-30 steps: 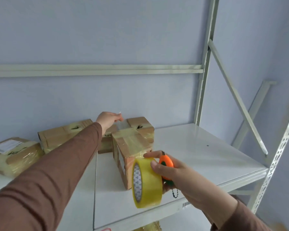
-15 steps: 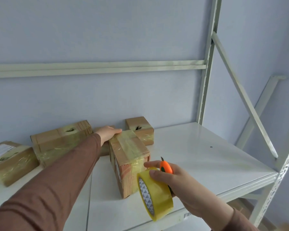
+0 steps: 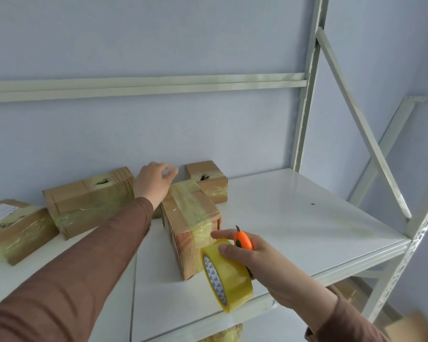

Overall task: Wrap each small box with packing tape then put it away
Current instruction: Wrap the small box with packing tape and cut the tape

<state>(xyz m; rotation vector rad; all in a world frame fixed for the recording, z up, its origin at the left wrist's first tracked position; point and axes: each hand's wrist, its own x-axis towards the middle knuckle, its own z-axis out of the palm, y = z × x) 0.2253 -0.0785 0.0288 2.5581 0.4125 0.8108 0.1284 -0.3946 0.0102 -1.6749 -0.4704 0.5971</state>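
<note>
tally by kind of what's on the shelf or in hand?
Taped cardboard boxes: 4, at
Tape rolls: 1, held in the right hand
Orange cutters: 1, same hand
Total: 6
The left hand holds nothing.

My single head-worn wide-angle camera looks forward and slightly down, close over the white metal shelf [image 3: 294, 218], facing the pale blue wall [image 3: 158, 45] behind it.
</note>
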